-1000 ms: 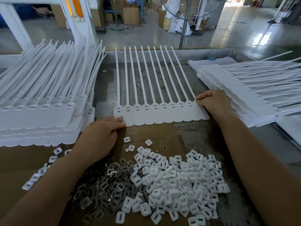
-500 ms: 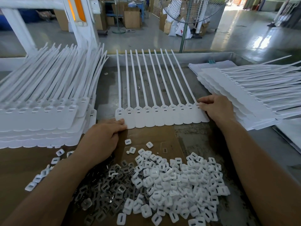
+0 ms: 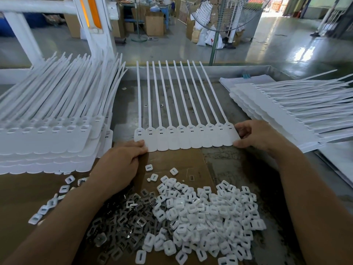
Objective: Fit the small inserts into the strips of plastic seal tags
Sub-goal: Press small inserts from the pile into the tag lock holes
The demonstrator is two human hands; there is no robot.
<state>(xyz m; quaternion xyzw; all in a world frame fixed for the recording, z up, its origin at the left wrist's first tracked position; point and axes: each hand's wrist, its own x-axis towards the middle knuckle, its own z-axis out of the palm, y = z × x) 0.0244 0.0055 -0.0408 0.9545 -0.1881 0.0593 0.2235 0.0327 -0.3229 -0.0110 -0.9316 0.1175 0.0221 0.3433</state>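
The left hand (image 3: 122,159) and right hand (image 3: 256,136) each pinch one end of the white plastic seal-tag strip (image 3: 187,139)

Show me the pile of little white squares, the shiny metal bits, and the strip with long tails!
white inserts (image 3: 206,222): head view, middle of the pile.
metal clips (image 3: 122,220): head view, middle of the grey heap.
strip of seal tags (image 3: 187,137): head view, flat tab mid-row.

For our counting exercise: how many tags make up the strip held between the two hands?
10 tags, side by side in one row from the left hand to the right hand; none looks hidden.
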